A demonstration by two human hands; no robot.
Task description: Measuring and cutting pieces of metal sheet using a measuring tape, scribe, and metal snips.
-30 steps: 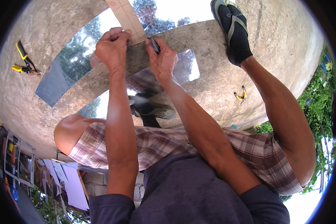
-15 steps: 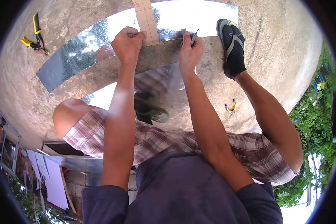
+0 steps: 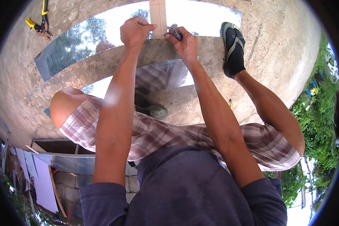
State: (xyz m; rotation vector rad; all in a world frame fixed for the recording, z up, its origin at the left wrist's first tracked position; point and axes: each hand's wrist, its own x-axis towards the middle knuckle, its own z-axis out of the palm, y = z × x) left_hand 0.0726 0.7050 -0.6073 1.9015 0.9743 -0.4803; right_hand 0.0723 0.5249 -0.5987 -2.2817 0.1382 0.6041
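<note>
My left hand (image 3: 135, 32) presses down on a pale wooden ruler strip (image 3: 158, 17) that lies across a large glass or mirror sheet (image 3: 101, 34) on the concrete floor (image 3: 278, 49). My right hand (image 3: 184, 41) is closed around a small dark tool (image 3: 175, 32), its tip against the strip's right edge. The sheet reflects trees and sky. My right foot in a dark sandal (image 3: 232, 49) rests on the concrete beside the sheet. A second piece of glass (image 3: 165, 75) lies nearer my knees, partly hidden by my arms.
Yellow-handled pliers (image 3: 39, 24) lie on the concrete at the top left. A small yellow item (image 3: 230, 102) sits by my right leg. Green plants (image 3: 316, 113) border the slab on the right. Boards and pale sheets (image 3: 37, 177) lean at the lower left.
The view has tilted so the sheet and hands sit higher in frame. Both hands stay on the strip and tool, with the tool now close against the strip's right edge.
</note>
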